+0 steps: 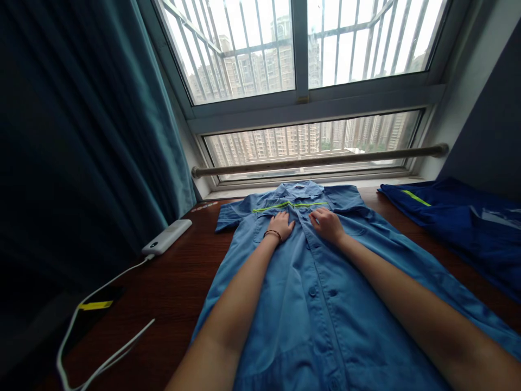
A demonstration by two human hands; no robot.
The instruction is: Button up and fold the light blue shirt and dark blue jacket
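Observation:
A light-blue short-sleeved work shirt (280,304) lies front up, its collar toward the window and a yellow-green stripe across the chest. Dark buttons run down its front placket. My left hand (281,225), with a beaded bracelet at the wrist, rests on the chest just below the stripe, fingers stretched out on the cloth. On the other side of the placket, my right hand (326,224) has its fingers curled together at the shirt front, seemingly pinching the cloth; the fingertips are partly hidden.
A white power bank (167,237) with a white cable (101,285) lies left on the brown wooden surface (171,293), beside a blue curtain (163,136). Folded dark-blue clothing (459,228) lies at the right. A horizontal rail (321,162) crosses the window behind the shirt.

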